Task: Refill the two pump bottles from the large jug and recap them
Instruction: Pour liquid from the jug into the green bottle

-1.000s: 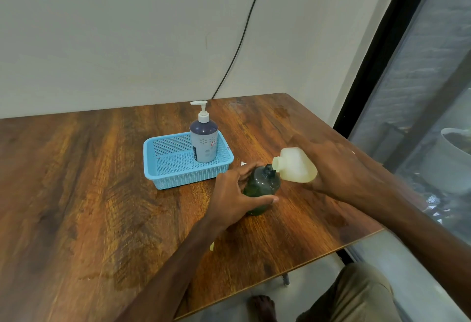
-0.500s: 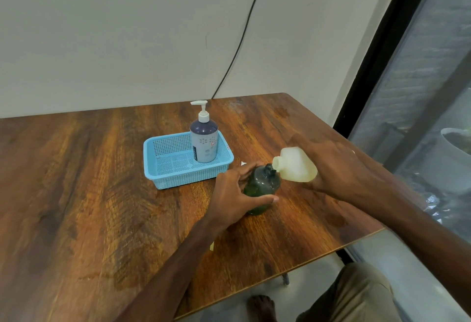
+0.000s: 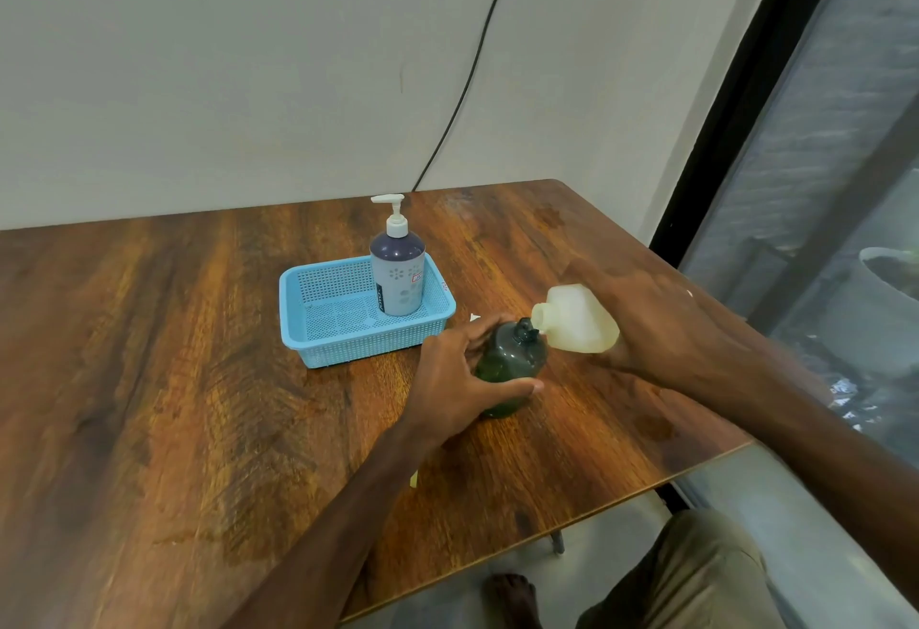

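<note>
A dark green bottle (image 3: pixel 512 362) stands uncapped on the wooden table (image 3: pixel 174 380). My left hand (image 3: pixel 457 380) grips its body from the left. My right hand (image 3: pixel 661 330) holds a pale cream jug (image 3: pixel 577 317) tipped sideways, its open mouth right at the green bottle's neck. A second pump bottle (image 3: pixel 398 275), dark blue with a white pump on top, stands upright in the right part of a light blue basket (image 3: pixel 318 330).
A small white piece (image 3: pixel 474 317) lies on the table behind my left hand. A black cable (image 3: pixel 472 61) runs down the wall behind. The table's right and front edges are close, with a glass door at the right.
</note>
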